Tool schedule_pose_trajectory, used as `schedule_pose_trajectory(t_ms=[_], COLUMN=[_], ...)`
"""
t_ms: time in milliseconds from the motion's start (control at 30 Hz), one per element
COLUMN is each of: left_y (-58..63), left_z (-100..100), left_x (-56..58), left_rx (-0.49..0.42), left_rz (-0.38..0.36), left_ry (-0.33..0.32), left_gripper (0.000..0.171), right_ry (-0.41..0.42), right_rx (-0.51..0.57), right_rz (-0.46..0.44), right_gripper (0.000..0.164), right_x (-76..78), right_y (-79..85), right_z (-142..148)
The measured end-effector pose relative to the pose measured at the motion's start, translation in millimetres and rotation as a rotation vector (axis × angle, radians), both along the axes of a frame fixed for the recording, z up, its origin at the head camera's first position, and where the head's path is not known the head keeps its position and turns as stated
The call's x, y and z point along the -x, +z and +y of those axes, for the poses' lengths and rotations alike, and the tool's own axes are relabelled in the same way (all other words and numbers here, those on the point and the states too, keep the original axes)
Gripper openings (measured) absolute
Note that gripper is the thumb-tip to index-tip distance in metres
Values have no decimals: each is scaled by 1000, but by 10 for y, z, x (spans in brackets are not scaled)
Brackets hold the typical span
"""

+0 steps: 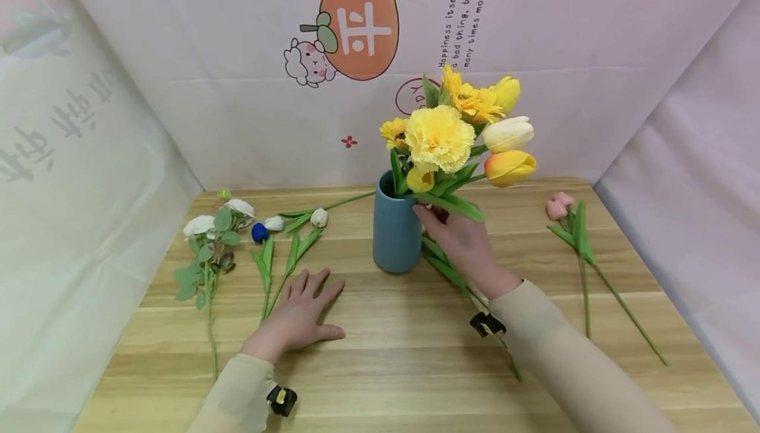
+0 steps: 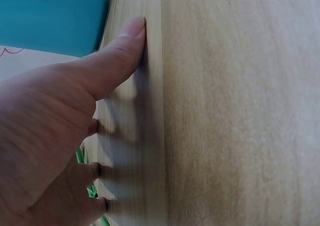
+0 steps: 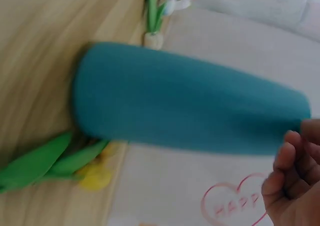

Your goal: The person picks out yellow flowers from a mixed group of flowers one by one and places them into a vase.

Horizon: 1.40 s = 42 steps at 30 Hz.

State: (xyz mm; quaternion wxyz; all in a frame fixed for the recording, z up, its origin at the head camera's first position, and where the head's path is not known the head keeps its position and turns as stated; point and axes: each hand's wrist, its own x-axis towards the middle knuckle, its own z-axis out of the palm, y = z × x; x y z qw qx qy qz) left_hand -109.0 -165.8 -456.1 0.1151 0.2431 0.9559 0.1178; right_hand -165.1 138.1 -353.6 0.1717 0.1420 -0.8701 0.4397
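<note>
A blue vase (image 1: 396,235) stands upright near the middle of the table, holding a bouquet with a yellow carnation (image 1: 439,139), a white tulip (image 1: 508,134) and an orange-yellow tulip (image 1: 510,167). My right hand (image 1: 463,245) is at the right side of the vase's rim, fingers curled. A long green leaf (image 1: 454,206) hangs over its fingertips, and I cannot tell whether they pinch a stem. In the right wrist view, the curled fingers (image 3: 287,161) show beside the vase's top. My left hand (image 1: 303,307) lies with fingers spread on the table.
White roses (image 1: 198,225) lie at the left, beside a blue tulip (image 1: 259,232) and white tulips (image 1: 319,217). Pink tulips (image 1: 558,207) lie at the right. Leafy stems (image 1: 445,268) pass under the right forearm. A printed cloth (image 1: 237,123) rises behind the table.
</note>
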Motion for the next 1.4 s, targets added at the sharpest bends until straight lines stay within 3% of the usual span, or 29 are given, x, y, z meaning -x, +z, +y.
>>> schedule_pose_trajectory(t_ms=[133, 400, 667, 800, 967, 1100, 1300, 1400], left_y=[-9, -45, -60, -58, -41, -11, 21, 13], left_z=[-2, -9, -2, 3, 5, 13, 86, 183], left_x=[-12, -11, -17, -22, -20, -10, 14, 16], left_rx=[-5, -2, -4, -1, 1, 17, 54, 53], left_rz=[-6, -1, -7, -15, -10, 0, 30, 69], left_ry=[3, 2, 8, 12, 11, 8, 1, -29], left_gripper=[86, 86, 87, 87, 86, 86, 80, 71], right_ry=[28, 18, 126, 187, 212, 285, 430, 477], right_rx=[-78, -316, -570, -574, -466, -400, -493, -519], right_rz=[-47, -301, -397, -546, -711, -725, -522, -468], right_gripper=[8, 15, 20, 20, 17, 13, 8, 8], right_x=[25, 64, -25, -162, -352, -465, -539, -565], right_y=[-184, -472, -769, -871, -909, -888, -936, -974], right_z=[227, 721, 1021, 1103, 1097, 999, 784, 678])
